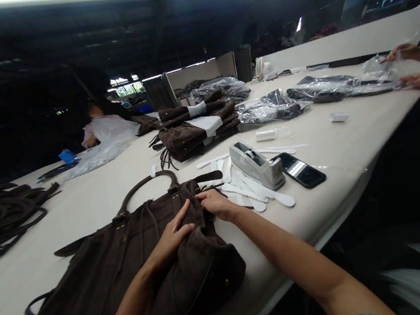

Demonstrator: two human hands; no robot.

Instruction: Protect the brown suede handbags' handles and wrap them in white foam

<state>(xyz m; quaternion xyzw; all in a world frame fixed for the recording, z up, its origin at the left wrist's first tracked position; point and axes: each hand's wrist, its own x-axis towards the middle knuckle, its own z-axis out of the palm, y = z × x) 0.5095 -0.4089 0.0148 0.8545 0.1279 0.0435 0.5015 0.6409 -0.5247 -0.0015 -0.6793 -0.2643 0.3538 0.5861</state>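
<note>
A dark brown handbag (pixel 131 267) lies on its side on the white table in front of me, its rolled handle (pixel 137 188) standing up at the far side. My left hand (pixel 175 234) rests on the bag's end panel, fingers stretched out and thumb apart. At the bag's upper corner, my right hand (pixel 213 202) is closed, its fingertips pinching the edge; what exactly lies between them is hidden. Just right of that hand are several white plastic strips (pixel 249 188) with wavy edges, partly under a grey tape dispenser (pixel 258 164).
A black phone (pixel 300 169) lies beside the dispenser. Stacked brown bags (pixel 192 134) with white wraps and plastic-wrapped bags (pixel 272 106) stand farther back. Brown straps (pixel 4 216) lie at left. A co-worker's hands (pixel 417 65) hold clear plastic at right; another person (pixel 96 127) sits across.
</note>
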